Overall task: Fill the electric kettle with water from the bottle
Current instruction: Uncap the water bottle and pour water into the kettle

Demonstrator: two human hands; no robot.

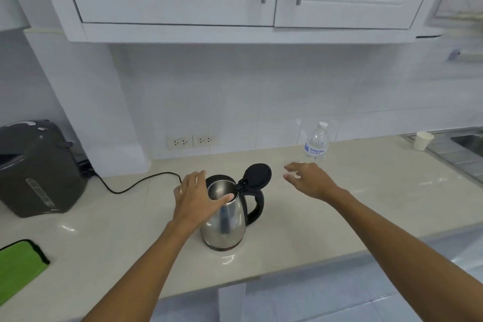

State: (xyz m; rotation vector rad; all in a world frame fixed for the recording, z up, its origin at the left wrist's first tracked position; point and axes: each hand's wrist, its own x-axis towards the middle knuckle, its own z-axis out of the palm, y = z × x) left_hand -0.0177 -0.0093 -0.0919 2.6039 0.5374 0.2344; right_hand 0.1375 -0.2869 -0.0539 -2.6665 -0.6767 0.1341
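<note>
Spilling is the chief risk from here, in this reading: the kettle (224, 214) stands near the front edge of the counter (339, 212), and a bottle tipped too fast over its narrow mouth could send water down the steel side onto the base, where the cord (136, 185) runs off toward the wall sockets (193, 140). A second risk is the lid (257, 176). It stands open, hinged back above the handle, and a knock from the bottle or a wrist could drop it shut mid-pour. The bottle (316, 142) itself looks light and stands upright with its cap on, well behind the kettle near the wall; a hasty grab could tip it over, and the cap has yet to come off before any water flows.

The left hand (197, 198) lies over the left side of the kettle's rim, fingers spread and open, thumb reaching across the mouth. Whether it actually presses on the steel or only hovers just above is hard to tell from this angle; it does not look clamped on anything. The right hand (308, 180) is empty too, palm down, fingers loosely spread, held above the counter to the right of the lid and pointing toward the bottle, though not touching it. Both forearms stretch forward from the bottom of the view. A paper cup (423, 140) stands by the sink, apart from all this.
</note>
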